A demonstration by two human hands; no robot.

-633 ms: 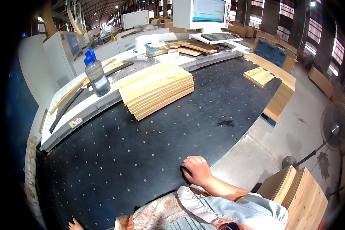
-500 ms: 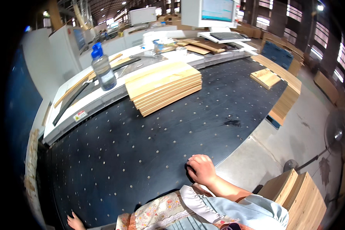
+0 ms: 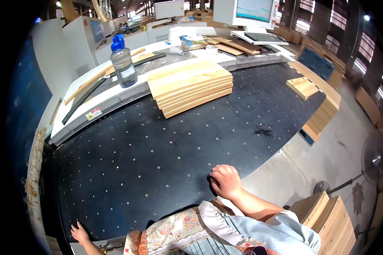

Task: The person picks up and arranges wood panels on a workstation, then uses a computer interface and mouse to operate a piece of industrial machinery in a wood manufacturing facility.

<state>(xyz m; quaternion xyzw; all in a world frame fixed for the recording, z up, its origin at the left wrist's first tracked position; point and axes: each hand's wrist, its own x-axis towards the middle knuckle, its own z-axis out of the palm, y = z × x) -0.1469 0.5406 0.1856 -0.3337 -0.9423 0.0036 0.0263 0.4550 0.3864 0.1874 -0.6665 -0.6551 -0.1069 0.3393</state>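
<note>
My left hand (image 3: 79, 233) lies at the near left edge of the dark table (image 3: 127, 170), its fingers apart and nothing in them. Resting on the table's near right edge, my right hand (image 3: 225, 182) is closed, with its fingers curled under and no object showing in it. Farther back on the dotted top is a stack of light wooden boards (image 3: 195, 91), apart from both hands. A smaller pile of boards (image 3: 302, 87) sits at the far right end.
A bottle with a blue cap (image 3: 124, 63) stands on the white ledge (image 3: 115, 102) behind the table. A monitor (image 3: 253, 12) and keyboard (image 3: 264, 38) are at the back. To the right are a fan (image 3: 375, 157) and stacked boards (image 3: 327, 216) on the floor side.
The view has shifted, so the boards and bottle appear higher and farther right. More of my left hand and forearm shows at the near left edge. My right hand keeps its place on the edge.
</note>
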